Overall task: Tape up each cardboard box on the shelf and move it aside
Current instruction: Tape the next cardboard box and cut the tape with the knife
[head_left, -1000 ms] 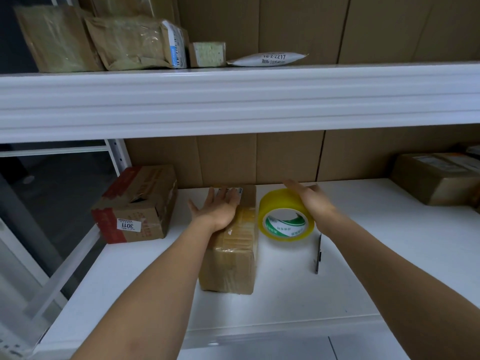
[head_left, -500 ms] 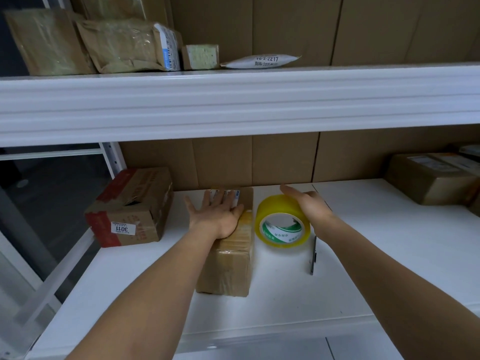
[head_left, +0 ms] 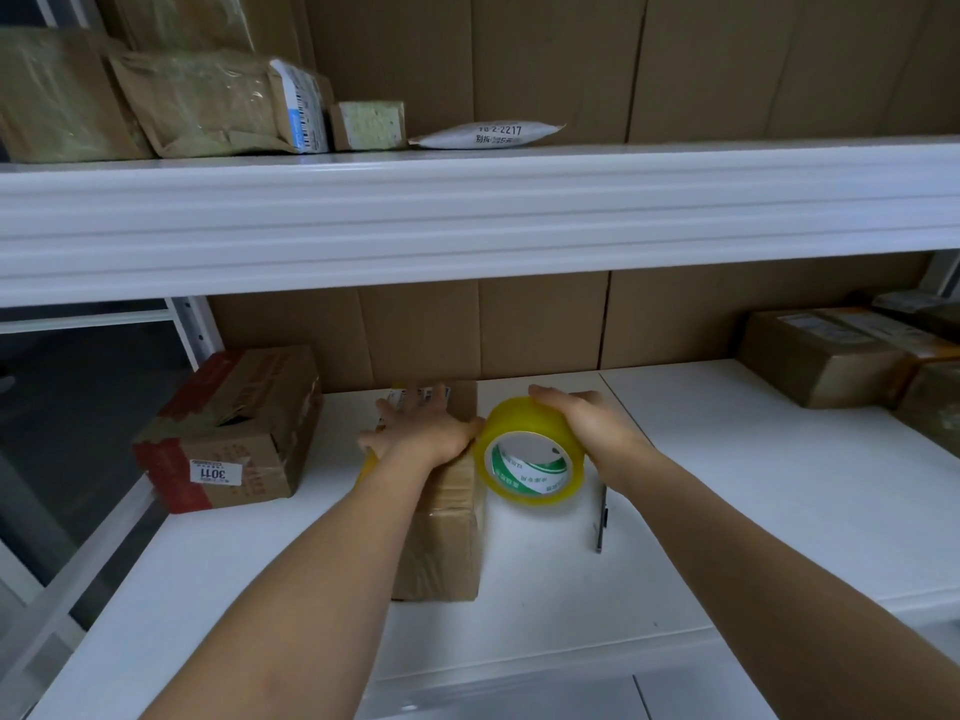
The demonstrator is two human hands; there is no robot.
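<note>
Head view: the small box (head_left: 441,517) lies on the lower shelf (head_left: 727,511), long side running away from the person. Left hand (head_left: 421,433) presses flat on its top, fingers (head_left: 415,402) straight, probably to pin it. Right hand (head_left: 592,433) curls over the yellow tape roll (head_left: 532,454), touching the box's right side, seemingly to draw tape across. Right of the box lies 1 thin dark tool (head_left: 601,517).

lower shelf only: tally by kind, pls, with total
Cardboard boxes: 4. The one under the left hand at, the red-printed one, two at the right; more may sit past the edge.
Tape rolls: 1, gripped by the right hand.
Dark flat tools: 1.
Total: 6.
</note>
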